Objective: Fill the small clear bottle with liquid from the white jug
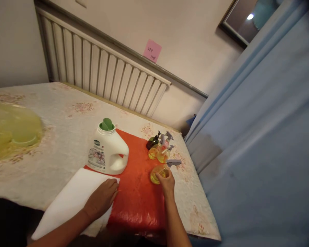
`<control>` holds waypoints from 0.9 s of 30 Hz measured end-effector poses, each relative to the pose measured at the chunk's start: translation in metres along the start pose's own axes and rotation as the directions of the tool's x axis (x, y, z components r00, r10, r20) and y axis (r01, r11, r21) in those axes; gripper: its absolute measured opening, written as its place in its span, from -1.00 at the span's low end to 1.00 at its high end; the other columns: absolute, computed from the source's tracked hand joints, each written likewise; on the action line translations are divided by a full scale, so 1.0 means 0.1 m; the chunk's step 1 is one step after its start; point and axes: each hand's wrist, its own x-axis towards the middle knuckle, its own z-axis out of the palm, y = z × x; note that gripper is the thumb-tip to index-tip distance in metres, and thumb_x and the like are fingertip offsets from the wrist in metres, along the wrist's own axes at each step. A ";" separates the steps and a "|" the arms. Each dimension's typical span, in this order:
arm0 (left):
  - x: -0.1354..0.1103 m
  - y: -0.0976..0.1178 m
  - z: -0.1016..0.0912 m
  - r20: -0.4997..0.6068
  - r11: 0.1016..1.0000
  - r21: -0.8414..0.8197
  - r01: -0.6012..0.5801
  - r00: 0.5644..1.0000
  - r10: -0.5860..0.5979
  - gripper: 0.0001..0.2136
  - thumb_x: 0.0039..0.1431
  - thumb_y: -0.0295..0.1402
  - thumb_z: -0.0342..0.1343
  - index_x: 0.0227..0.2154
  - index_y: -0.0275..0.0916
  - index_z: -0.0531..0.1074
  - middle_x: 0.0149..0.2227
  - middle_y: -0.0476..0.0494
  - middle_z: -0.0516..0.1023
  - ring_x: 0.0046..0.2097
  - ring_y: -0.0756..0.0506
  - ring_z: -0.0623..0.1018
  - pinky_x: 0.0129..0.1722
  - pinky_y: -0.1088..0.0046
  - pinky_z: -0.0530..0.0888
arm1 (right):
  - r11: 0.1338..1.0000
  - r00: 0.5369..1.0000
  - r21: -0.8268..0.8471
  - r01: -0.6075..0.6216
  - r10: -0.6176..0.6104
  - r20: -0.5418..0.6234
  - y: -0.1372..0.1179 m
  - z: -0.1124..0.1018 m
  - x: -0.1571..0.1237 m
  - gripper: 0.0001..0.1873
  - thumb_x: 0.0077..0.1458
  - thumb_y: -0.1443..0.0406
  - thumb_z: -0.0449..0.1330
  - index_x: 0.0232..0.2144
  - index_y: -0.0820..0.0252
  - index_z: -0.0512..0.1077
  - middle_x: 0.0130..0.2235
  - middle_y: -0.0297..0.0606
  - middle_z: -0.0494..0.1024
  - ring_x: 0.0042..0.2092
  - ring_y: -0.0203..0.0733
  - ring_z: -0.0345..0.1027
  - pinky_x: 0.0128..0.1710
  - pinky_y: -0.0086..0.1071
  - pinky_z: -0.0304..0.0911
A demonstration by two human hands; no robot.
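My right hand (168, 181) is closed around the upper part of a clear spray bottle (156, 173) with yellow liquid. Its grey trigger head (173, 162) points right, and the bottle is over a red sheet (141, 202). My left hand (103, 199) lies with curled fingers at the right corner of a folded white cloth (69, 195); its fingertips are partly hidden. Just behind that cloth stands a large white detergent jug (106, 154), with a green piece (107, 124) in its mouth. Several small bottles (162, 156) with spray or pump tops stand together beyond my right hand.
A transparent yellowish basin (15, 128) sits at the left on the flowered tablecloth (59, 116). Behind the table is a white radiator (103, 65). A blue curtain (262, 144) hangs along the right side. On the wall is a pink note (152, 50).
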 end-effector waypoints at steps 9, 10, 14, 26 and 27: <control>-0.02 -0.02 0.04 -0.009 1.000 0.021 0.003 1.000 -0.003 -0.83 0.33 -0.41 -0.06 -0.26 -0.15 0.44 -0.20 -0.13 0.51 -0.16 -0.16 0.49 -0.09 0.23 0.48 | 0.998 0.993 -0.063 -0.004 -0.003 -0.117 0.17 0.14 0.65 -0.48 -0.31 0.08 0.35 -0.23 0.18 0.52 -0.24 -0.15 0.65 -0.22 0.04 0.51 -0.18 -0.24 0.33; -0.02 -0.02 0.04 -0.011 1.000 0.026 0.002 1.000 -0.001 -0.84 0.33 -0.41 -0.06 -0.26 -0.15 0.44 -0.19 -0.12 0.51 -0.15 -0.16 0.49 -0.09 0.23 0.48 | 0.998 0.992 -0.070 -0.011 0.002 -0.126 0.19 0.17 0.69 -0.47 -0.31 0.07 0.35 -0.23 0.19 0.51 -0.24 -0.14 0.65 -0.22 0.05 0.51 -0.19 -0.23 0.33; -0.02 -0.03 0.02 -0.003 0.999 0.046 -0.005 1.000 0.005 -0.84 0.33 -0.41 -0.07 -0.25 -0.15 0.42 -0.16 -0.13 0.51 -0.14 -0.17 0.49 -0.11 0.24 0.49 | 0.997 0.992 -0.076 -0.030 0.021 -0.127 0.29 0.27 0.78 -0.43 -0.31 0.08 0.35 -0.19 0.22 0.51 -0.23 -0.11 0.65 -0.19 0.06 0.52 -0.19 -0.24 0.32; -0.03 -0.06 0.05 0.014 0.999 0.038 -0.012 1.000 0.012 -0.82 0.33 -0.43 -0.08 -0.26 -0.18 0.44 -0.20 -0.15 0.50 -0.14 -0.17 0.48 -0.05 0.22 0.46 | 0.994 0.984 0.030 -0.107 0.110 -0.141 0.37 0.12 0.41 -0.30 -0.18 0.07 0.25 0.02 0.31 0.44 -0.21 -0.05 0.65 -0.17 0.03 0.54 -0.20 -0.27 0.35; -0.03 -0.06 0.04 0.021 1.000 0.030 -0.010 1.000 0.009 -0.82 0.33 -0.43 -0.08 -0.27 -0.19 0.44 -0.20 -0.15 0.50 -0.14 -0.17 0.47 -0.05 0.22 0.46 | 0.994 0.987 0.055 -0.097 0.103 -0.126 0.37 0.10 0.29 -0.34 -0.16 0.09 0.23 0.00 0.32 0.45 -0.23 -0.07 0.65 -0.19 0.00 0.54 -0.19 -0.28 0.35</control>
